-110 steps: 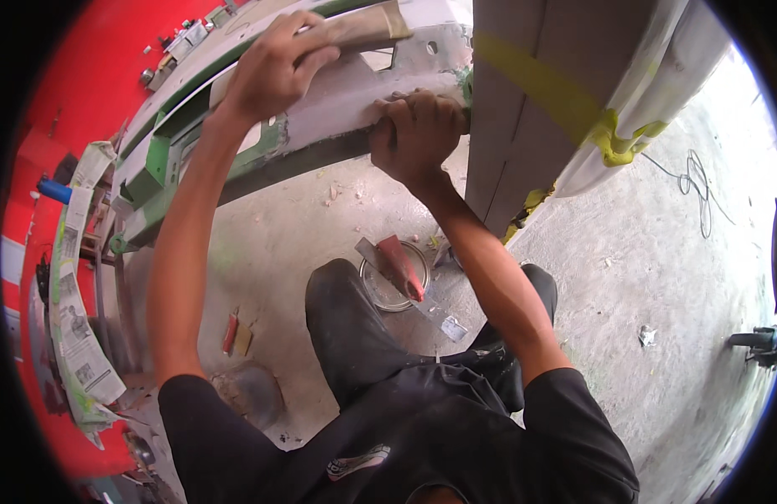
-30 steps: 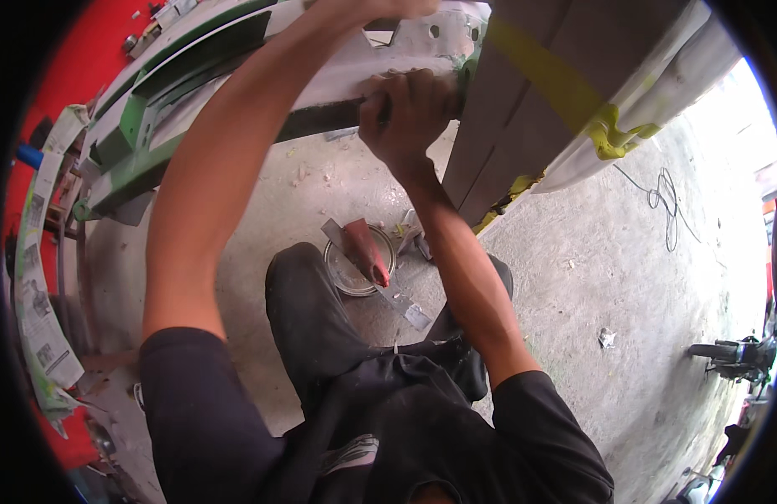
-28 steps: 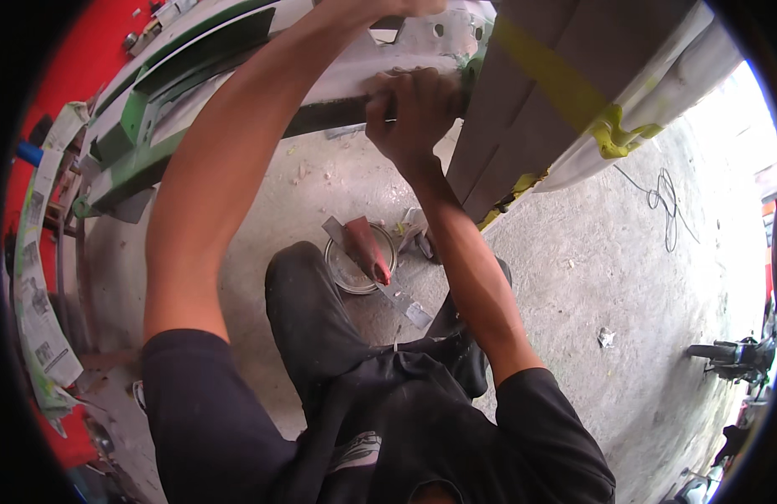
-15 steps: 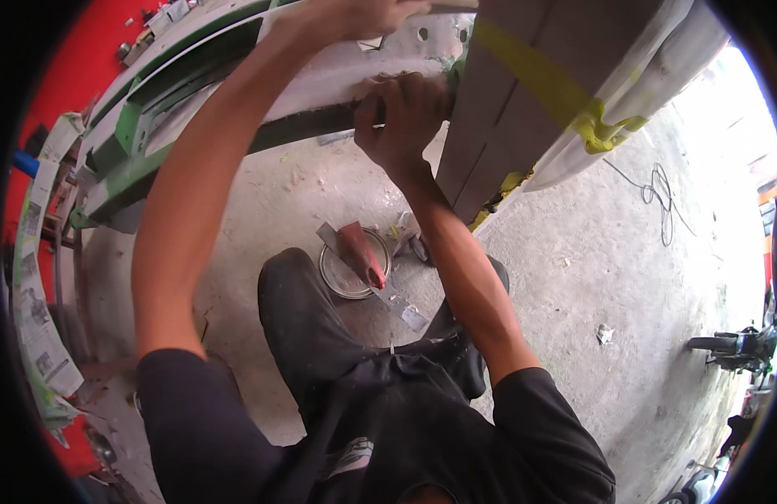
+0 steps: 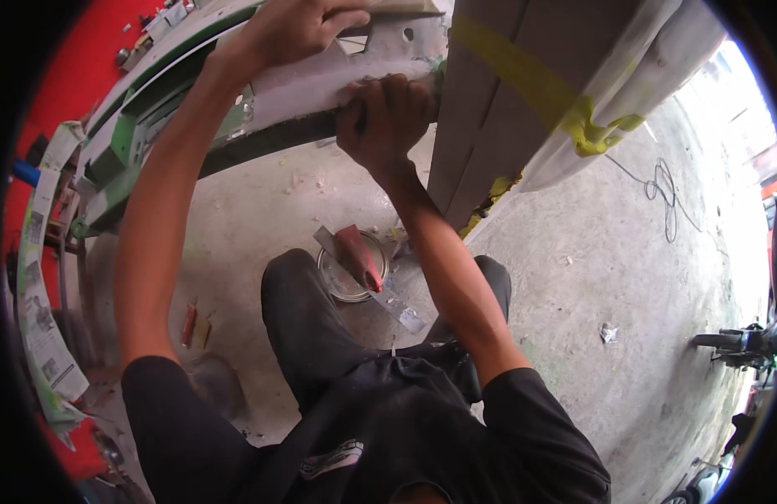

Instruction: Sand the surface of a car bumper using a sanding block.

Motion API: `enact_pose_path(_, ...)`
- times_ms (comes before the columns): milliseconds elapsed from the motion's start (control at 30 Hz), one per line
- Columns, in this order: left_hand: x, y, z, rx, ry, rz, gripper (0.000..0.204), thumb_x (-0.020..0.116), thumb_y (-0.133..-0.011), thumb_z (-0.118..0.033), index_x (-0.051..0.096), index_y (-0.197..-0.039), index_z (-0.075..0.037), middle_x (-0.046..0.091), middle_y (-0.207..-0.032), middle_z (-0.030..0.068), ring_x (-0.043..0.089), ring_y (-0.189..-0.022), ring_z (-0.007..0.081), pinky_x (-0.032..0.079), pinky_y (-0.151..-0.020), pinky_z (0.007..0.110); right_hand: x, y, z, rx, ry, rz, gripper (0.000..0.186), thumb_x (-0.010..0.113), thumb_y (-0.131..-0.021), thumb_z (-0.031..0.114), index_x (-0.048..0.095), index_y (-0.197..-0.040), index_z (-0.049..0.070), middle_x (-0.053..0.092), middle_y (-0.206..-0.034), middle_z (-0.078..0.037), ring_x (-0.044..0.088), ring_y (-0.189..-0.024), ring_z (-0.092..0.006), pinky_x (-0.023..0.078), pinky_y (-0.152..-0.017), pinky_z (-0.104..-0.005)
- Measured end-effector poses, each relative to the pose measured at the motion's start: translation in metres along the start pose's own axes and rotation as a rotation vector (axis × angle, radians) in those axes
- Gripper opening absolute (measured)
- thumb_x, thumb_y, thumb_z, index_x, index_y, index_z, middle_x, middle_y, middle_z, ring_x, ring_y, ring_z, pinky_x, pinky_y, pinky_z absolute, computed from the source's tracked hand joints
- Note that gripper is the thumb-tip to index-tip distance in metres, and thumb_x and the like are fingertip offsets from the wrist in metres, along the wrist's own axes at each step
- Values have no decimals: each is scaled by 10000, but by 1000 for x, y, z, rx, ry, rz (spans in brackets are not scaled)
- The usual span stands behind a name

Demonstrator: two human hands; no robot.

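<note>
Both hands are up on the grey panel (image 5: pixel 321 80), a curved, primer-coloured body part that runs across the top of the view. The left hand (image 5: pixel 300 25) sits high on it, palm down, fingers curled together over a flat tan block (image 5: pixel 401 8) pressed to the panel's upper face; only a corner of that block shows past the fingertips, right at the picture's top edge. The right hand (image 5: pixel 388 118) is lower, at the panel's bottom rim, knuckles toward the camera, fingers bunched tight and wrapped under the edge. Whether it pinches anything besides the rim, I can't tell: the fingertips are hidden behind the lip.

Left arm is stretched long and nearly straight, reaching up from the lower left. Right arm is bent less, forearm rising steeply from the shoulder, wrist cocked back a little.

Just beside the right hand, a masked part (image 5: pixel 523 92) wrapped in paper and yellow tape (image 5: pixel 556 92) hangs down. On the concrete floor (image 5: pixel 624 277) below, near the person's knee, a round tin (image 5: pixel 346 269) has a putty knife (image 5: pixel 363 260) with reddish filler lying across it. A red car body (image 5: pixel 61 92) curves along the left.
</note>
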State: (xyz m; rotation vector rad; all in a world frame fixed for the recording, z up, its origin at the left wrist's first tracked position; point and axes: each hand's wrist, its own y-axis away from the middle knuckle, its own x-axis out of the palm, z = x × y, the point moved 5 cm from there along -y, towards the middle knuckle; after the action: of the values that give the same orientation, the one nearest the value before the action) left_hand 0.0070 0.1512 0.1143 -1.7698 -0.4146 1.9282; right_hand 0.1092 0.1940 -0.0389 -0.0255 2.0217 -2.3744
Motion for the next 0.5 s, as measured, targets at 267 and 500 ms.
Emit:
enact_pose_path(267, 23, -40, 39, -108, 76, 49, 362, 680, -926, -257, 714, -1253, -105, 672, -996, 228, 649, -949, 398, 516, -860, 467, -5, -2, -5, -14, 30, 99, 170, 640, -776, 180, 650, -940, 137, 572, -866, -93, 573, -786, -306, 419, -692, -472)
enact_pose_path(500, -24, -9, 96, -283, 367, -164, 424, 697, -959, -341, 715, -1200, 7, 714, -1164, 254, 705, -1080, 323, 535, -953, 387, -17, -19, 13, -33, -14, 198, 127, 619, -836, 185, 631, -933, 103, 571, -877, -114, 561, -867, -318, 417, -756, -459)
